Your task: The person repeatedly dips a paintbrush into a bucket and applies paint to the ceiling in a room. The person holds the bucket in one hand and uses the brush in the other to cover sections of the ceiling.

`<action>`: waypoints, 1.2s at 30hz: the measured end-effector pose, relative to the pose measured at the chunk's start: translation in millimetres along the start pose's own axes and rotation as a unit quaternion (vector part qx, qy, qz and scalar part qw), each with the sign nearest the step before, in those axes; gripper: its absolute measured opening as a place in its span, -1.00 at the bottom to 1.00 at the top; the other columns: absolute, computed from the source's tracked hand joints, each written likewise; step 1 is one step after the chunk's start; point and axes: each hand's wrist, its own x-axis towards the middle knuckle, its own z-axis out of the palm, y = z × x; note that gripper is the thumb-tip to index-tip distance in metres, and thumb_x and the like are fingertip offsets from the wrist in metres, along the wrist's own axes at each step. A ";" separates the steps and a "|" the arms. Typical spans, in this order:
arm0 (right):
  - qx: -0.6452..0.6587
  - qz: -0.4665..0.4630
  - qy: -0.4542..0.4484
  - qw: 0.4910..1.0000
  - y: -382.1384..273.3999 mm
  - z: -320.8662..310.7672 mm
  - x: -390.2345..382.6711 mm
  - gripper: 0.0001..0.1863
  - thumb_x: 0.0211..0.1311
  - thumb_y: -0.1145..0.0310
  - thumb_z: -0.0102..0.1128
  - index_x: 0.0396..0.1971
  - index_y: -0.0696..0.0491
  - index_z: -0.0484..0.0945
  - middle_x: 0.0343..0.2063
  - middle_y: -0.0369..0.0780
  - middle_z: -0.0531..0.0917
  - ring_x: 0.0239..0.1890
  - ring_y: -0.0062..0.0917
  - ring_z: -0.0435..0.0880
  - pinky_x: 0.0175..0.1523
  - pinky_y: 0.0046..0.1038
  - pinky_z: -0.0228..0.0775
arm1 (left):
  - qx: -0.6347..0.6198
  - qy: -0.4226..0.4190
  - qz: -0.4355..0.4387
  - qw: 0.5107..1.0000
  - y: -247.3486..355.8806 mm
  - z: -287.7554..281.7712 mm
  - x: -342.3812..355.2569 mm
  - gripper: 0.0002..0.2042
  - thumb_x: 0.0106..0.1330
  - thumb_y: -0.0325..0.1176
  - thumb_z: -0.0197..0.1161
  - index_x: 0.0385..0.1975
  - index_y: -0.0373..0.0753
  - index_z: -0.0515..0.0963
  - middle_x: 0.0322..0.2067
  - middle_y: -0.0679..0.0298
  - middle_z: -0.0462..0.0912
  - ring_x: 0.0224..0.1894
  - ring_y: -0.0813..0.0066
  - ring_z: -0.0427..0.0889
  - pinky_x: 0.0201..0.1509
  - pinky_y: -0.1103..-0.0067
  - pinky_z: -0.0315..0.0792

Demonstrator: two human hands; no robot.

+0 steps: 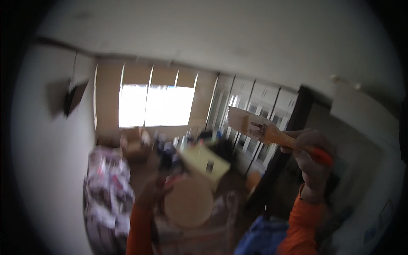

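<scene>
My right hand [312,155] is raised at the right, closed around the handle of a wide paintbrush [278,137]. The handle ends in an orange-red tip. Its bristle end points to the upper left and is coated pale, with dark patches near the ferrule. Low in the middle, my left hand [154,193] grips the rim of a round tub [189,203], with a bit of red at its edge. A smooth pale beige surface fills the tub's round top. Motion blurs this hand, and its fingertips are partly hidden.
Below the bright window [155,106] stand an armchair [132,143] and a pale yellow desk [206,163] with things on it. Plastic-covered furniture [108,187] lines the left wall, under a wall-mounted screen [75,97]. Glass-fronted cabinets [255,117] are at the right; blue cloth [263,236] lies lower right.
</scene>
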 end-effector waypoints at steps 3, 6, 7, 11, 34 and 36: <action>0.040 0.182 -0.057 0.981 34.9 68.7 -48.2 -0.82 0.07 0.64 0.31 -0.27 0.21 0.69 -0.24 -0.08 0.79 -0.21 -0.51 0.78 -0.08 -0.49 0.64 | 0.097 0.028 0.002 0.995 -9.6 -4.7 -10.3 -0.69 0.24 -0.22 0.49 -0.27 -0.21 0.48 -0.38 0.48 0.37 -0.29 0.64 0.33 -0.26 0.56 0.34; -0.034 0.204 -0.248 0.946 69.1 111.0 -63.7 -0.85 0.05 0.60 0.35 -0.32 0.17 0.70 -0.27 -0.12 0.81 -0.26 -0.58 0.77 -0.10 -0.53 0.63 | 0.041 -0.002 0.008 0.999 -15.8 -16.0 -16.8 -0.71 0.26 -0.26 0.46 -0.24 -0.22 0.48 -0.37 0.45 0.43 -0.27 0.68 0.37 -0.19 0.60 0.37; -0.023 0.218 -0.290 0.931 80.4 122.3 -66.5 -0.86 0.04 0.60 0.35 -0.34 0.16 0.71 -0.29 -0.16 0.82 -0.28 -0.61 0.77 -0.11 -0.54 0.62 | 0.044 -0.008 -0.036 0.998 -14.4 -18.3 -15.5 -0.71 0.26 -0.26 0.46 -0.23 -0.22 0.49 -0.36 0.44 0.46 -0.27 0.68 0.39 -0.17 0.61 0.38; -0.019 0.192 -0.457 0.868 124.2 174.1 -84.6 -0.79 0.08 0.44 0.31 -0.27 0.18 0.73 -0.39 -0.07 0.78 -0.32 -0.27 0.80 -0.14 -0.39 0.61 | 0.032 -0.035 -0.044 0.998 -6.9 -21.2 -7.9 -0.68 0.25 -0.24 0.47 -0.18 -0.25 0.52 -0.32 0.39 0.56 -0.26 0.67 0.48 -0.15 0.62 0.44; -0.028 0.137 -0.549 0.824 176.2 210.0 -95.3 -0.75 0.16 0.27 0.34 -0.28 0.13 0.76 -0.36 -0.06 0.77 -0.25 -0.16 0.75 -0.01 -0.23 0.54 | 0.028 -0.011 -0.069 0.997 3.7 -3.2 -11.6 -0.63 0.25 -0.17 0.49 -0.21 -0.29 0.51 -0.35 0.37 0.56 -0.32 0.70 0.46 -0.22 0.66 0.43; -0.043 0.128 -0.556 0.820 178.0 215.1 -99.5 -0.74 0.16 0.27 0.35 -0.26 0.13 0.76 -0.34 -0.06 0.77 -0.25 -0.16 0.75 0.00 -0.23 0.54 | 0.021 -0.012 -0.074 0.997 2.4 -3.1 -11.5 -0.63 0.25 -0.17 0.49 -0.21 -0.29 0.50 -0.34 0.36 0.57 -0.32 0.69 0.46 -0.22 0.66 0.43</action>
